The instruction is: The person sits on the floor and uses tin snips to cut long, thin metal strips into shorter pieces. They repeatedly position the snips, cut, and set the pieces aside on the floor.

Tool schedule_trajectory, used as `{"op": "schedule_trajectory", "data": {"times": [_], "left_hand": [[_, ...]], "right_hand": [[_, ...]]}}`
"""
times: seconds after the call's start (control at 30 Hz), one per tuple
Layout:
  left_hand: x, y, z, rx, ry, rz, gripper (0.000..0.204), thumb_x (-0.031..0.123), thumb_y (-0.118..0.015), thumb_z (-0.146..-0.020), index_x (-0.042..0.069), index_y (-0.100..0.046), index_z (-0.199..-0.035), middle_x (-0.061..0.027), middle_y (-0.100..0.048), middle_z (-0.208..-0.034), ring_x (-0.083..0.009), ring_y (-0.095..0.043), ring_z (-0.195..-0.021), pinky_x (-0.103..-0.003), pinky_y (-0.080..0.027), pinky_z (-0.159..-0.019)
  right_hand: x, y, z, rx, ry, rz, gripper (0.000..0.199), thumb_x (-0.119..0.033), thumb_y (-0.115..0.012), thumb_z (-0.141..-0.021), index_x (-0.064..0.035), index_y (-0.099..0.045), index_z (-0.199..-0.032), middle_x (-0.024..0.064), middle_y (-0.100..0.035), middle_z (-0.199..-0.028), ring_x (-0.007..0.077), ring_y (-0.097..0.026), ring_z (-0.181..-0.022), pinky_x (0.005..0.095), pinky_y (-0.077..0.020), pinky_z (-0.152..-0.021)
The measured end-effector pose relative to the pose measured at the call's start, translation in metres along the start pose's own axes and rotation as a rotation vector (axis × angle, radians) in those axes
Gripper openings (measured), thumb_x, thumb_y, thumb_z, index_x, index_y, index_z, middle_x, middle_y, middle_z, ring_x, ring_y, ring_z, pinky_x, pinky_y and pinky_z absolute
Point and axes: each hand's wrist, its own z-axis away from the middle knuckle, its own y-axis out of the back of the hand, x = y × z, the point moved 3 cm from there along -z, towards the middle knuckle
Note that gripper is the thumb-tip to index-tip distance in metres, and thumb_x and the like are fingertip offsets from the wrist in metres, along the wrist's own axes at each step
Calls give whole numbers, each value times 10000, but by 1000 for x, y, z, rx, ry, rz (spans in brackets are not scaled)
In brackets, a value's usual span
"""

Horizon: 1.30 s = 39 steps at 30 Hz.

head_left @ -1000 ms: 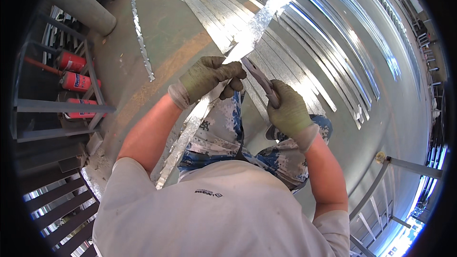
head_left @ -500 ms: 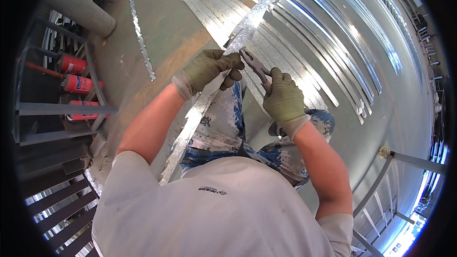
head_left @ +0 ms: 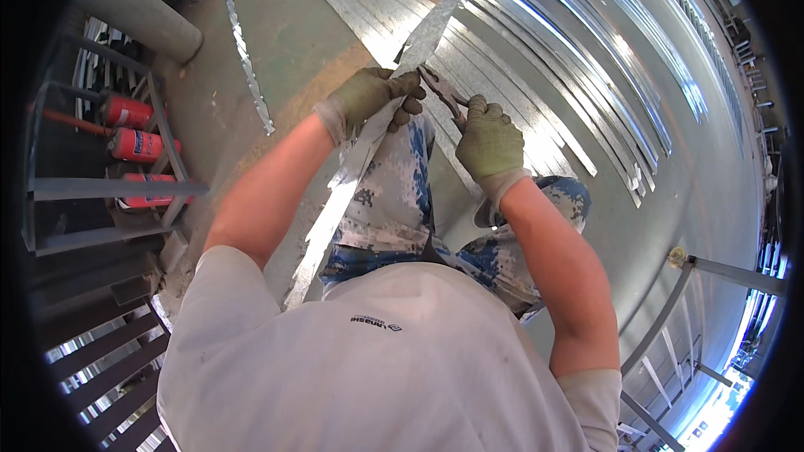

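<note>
My left hand (head_left: pixel 374 105), in an olive work glove, is closed around a long galvanized metal strip (head_left: pixel 429 32) with jagged, notched edges. The strip slants from beyond my fingers down past my left side. In my right hand (head_left: pixel 490 141), gloved alike, is a pair of pliers (head_left: pixel 445 90) gripped by the handles. Its jaws are at the strip's edge, right beside my left fingertips. Whether they bite the metal cannot be made out.
Long flat metal strips (head_left: pixel 511 88) lie side by side on the floor ahead. A separate jagged strip (head_left: pixel 244 59) lies to the left. Red fire extinguishers (head_left: pixel 138 145) stand in a metal frame (head_left: pixel 109 190) at far left, near a thick grey column (head_left: pixel 155 12). Metal railing (head_left: pixel 737 280) is at right.
Both hands have moved slightly farther from my body, carrying the strip and pliers along. My right hand has also shifted a little left. Both grips stay the same.
</note>
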Motion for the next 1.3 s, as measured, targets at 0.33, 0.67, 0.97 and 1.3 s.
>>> {"op": "schedule_trajectory", "data": {"times": [0.33, 0.67, 0.97, 1.3], "left_hand": [[-9, 6, -28, 5, 87, -84, 400, 431, -685, -1181, 44, -753, -1256, -35, -782, -1022, -121, -715, -758, -310, -605, -660], [-24, 20, -17, -125, -105, 107, 465, 385, -759, -1140, -18, -746, -1372, -111, -836, -1193, -186, -800, -992, -353, -664, -867], [-35, 33, 35, -67, 5, 89, 391, 176, -795, -1099, -85, -735, -1383, -164, -830, -1200, -230, -825, -1096, -369, -683, -978], [-38, 24, 43, -90, -51, 251, 401, 114, -766, -1106, -96, -684, -1437, -222, -815, -1230, -310, -829, -1102, -410, -705, -918]], "right_hand": [[3, -23, -11, 27, -32, 23, 452, -442, -651, -1141, -24, -614, -1308, 230, -750, -1217, 431, -792, -1106, 565, -651, -878], [-4, 11, 4, 23, 1, 55, 450, -435, -655, -1139, -37, -624, -1346, 212, -746, -1229, 412, -792, -1105, 545, -657, -866], [-3, 7, 8, 149, 0, 155, 577, -405, -642, -1143, -40, -560, -1582, 196, -728, -1350, 407, -770, -1141, 541, -624, -922], [16, 39, 31, -348, -101, -336, 544, -254, -651, -1060, -110, -607, -1583, 276, -776, -1289, 463, -760, -1204, 533, -593, -1068]]}}
